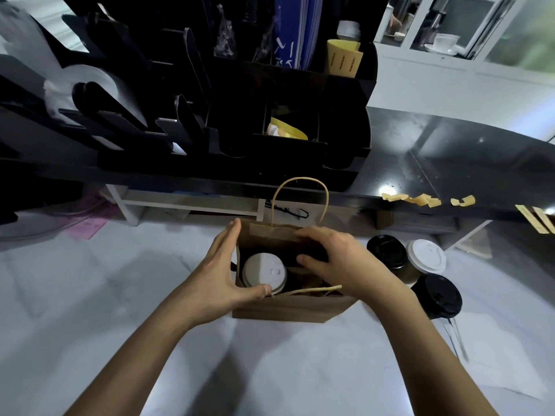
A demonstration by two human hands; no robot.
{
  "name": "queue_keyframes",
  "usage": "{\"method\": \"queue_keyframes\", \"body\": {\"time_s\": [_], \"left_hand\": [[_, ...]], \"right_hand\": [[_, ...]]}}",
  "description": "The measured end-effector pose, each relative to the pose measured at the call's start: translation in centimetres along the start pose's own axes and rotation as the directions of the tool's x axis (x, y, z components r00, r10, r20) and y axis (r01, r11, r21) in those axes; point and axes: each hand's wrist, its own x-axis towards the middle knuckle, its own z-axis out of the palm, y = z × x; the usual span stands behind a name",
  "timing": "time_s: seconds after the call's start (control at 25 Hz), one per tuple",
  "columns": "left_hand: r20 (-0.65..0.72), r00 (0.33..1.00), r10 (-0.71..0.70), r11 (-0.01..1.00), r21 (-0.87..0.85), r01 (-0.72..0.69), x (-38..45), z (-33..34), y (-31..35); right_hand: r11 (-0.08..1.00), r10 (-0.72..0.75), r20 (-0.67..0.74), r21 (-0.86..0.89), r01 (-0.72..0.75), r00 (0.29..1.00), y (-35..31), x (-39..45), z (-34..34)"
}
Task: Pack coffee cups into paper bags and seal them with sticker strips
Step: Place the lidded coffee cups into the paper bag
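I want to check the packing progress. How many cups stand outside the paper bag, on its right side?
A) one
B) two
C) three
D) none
C: beside the paper bag stand two black-lidded cups and one white-lidded cup.

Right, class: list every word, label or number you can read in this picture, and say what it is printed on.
None can be read in full.
Blue packet in the black organiser: white characters, too partial to read.
Yellow cup sleeves: small dark print, blurred.
White cup lid in the paper bag: embossed marks only, no text.
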Motion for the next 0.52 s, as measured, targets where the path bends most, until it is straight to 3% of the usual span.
{"method": "queue_keyframes", "body": {"time_s": [0.2, 0.36, 0.52], "left_hand": [[0.000, 1.000, -0.021, 1.000, 0.004, 0.021, -0.1, -0.2, 0.4], [-0.010, 0.999, -0.040, 0.999, -0.013, 0.040, -0.1, -0.3, 0.6], [-0.011, 0.999, -0.045, 0.999, 0.009, 0.045, -0.1, -0.3, 0.8]], "right_hand": [[0.992, 0.064, -0.221, 0.124, -0.037, 0.973, 1.3, -2.4, -1.3], [0.971, 0.185, -0.402, 0.218, -0.103, 0.897, 3.2, -3.6, -1.3], [0.925, 0.368, -0.444, 0.262, -0.275, 0.817, 6.7, -3.8, -0.7]]}}
